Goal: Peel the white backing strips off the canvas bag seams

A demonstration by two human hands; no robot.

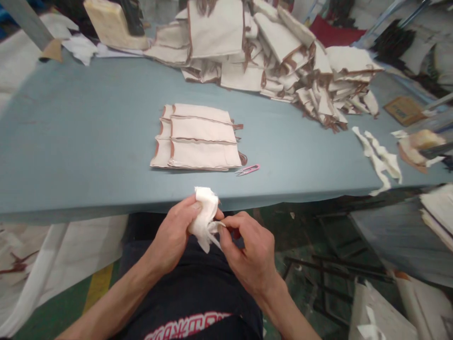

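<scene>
A bunched strip of white cloth (207, 208) is between my hands, just off the table's front edge. My left hand (179, 224) grips its upper body, thumb on top. The fingertips of my right hand (249, 243) pinch a loose end of the same cloth. Beyond them on the table lie flat cream fabric pouches (203, 127) with brown edging, overlapped in two stacks. Pink thread snips (249, 170) rest beside the pouches' near right corner, touched by neither hand.
Blue-grey cloth covers the table (88, 127). A large heap of cream pouches (276, 56) spreads along the back. Torn white strips (378, 158) and a cardboard piece (403, 110) lie at the right. Metal frames (325, 283) stand on the floor below right.
</scene>
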